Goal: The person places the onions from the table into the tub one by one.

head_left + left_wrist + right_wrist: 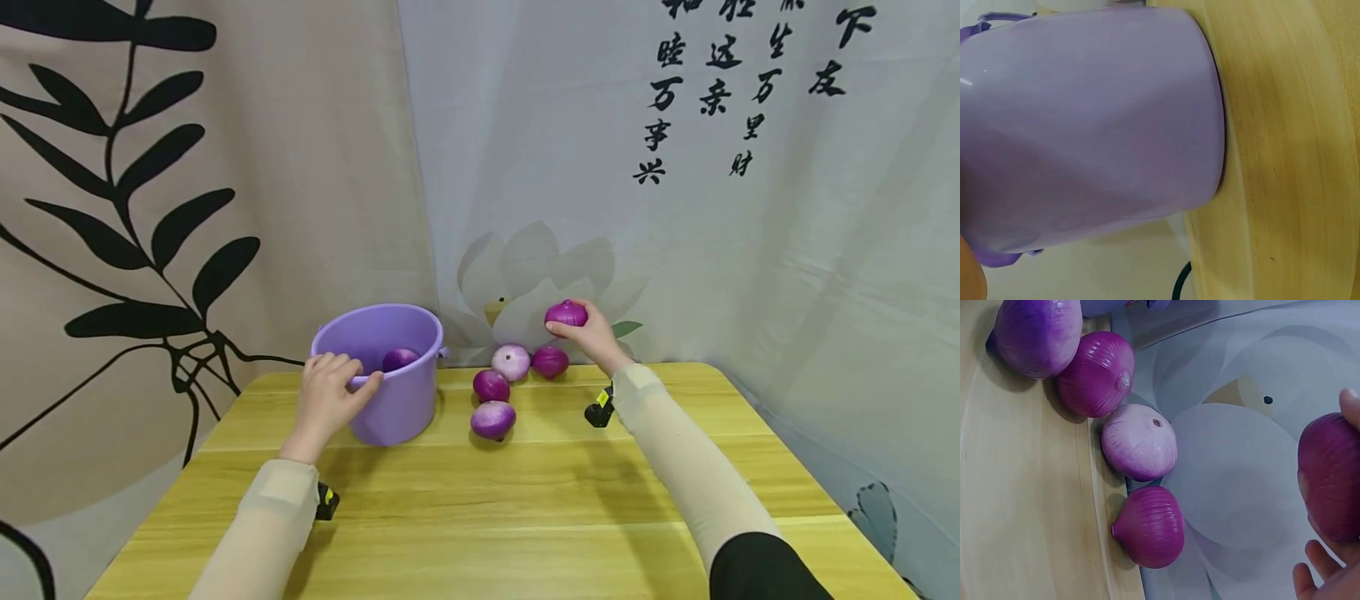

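Note:
A purple bucket (393, 408) stands upright on the table, its outer wall filling much of the left wrist view. My left hand (327, 398) grips the near-left part of its rim. Inside the bucket a purple onion (400, 359) shows above the near rim. My right hand (596, 337) holds another purple onion (566, 313) raised over the back of the table, fingers and thumb around it. Below it sit a dark purple onion (551, 362) and a pale onion (512, 362). Nearer lie a purple onion (491, 387) and a streaked purple onion (493, 420).
The wooden table (465, 517) runs back to a printed cloth (337, 167) hanging right behind it. The bucket occupies the back left of the table, with the loose onions just to its right. Small black cameras (600, 410) are worn at both wrists.

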`<state>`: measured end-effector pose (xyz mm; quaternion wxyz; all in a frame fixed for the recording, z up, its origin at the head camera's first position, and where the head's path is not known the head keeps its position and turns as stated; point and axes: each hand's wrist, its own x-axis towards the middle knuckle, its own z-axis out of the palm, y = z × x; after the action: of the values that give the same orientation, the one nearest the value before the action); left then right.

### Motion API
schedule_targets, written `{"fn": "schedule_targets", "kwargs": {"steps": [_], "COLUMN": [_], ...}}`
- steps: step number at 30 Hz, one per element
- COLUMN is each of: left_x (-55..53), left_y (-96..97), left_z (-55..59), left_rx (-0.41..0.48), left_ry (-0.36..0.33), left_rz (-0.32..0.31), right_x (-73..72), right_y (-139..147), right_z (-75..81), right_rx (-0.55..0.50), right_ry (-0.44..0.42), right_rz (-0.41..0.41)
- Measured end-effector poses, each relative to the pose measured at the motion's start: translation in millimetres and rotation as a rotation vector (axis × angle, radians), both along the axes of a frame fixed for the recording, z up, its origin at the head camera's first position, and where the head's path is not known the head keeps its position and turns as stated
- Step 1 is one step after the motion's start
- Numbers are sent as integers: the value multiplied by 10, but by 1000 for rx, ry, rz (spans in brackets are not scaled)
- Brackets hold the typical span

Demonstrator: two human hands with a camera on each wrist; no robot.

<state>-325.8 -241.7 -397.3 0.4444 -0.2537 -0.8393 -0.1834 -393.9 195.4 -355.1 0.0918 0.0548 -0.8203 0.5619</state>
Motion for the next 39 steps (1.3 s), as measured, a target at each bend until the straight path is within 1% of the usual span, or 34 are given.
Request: {"fn": "schedule_targets", "kwargs": {"steps": [8,14,21,31,39], "left_x": [-23,-34,-31,-5,-1], "left_y": [-7,-8,2,17,23], "left_z": [-3,-8,-12,-5,-3], "left_rx": [36,37,34,43,43], "left_ry": [30,23,20,31,11], "left_rz": [-7,-7,-4,-9,-12], "right_x": [-10,-1,0,24,40], "right_y": [11,34,44,13,-18], "right_z": [63,111,146,195,224], "right_rx": [-3,-33,-13,-14,-16], "right_ry": [9,21,37,23,22], "right_rz": [0,9,6,11,20]}}
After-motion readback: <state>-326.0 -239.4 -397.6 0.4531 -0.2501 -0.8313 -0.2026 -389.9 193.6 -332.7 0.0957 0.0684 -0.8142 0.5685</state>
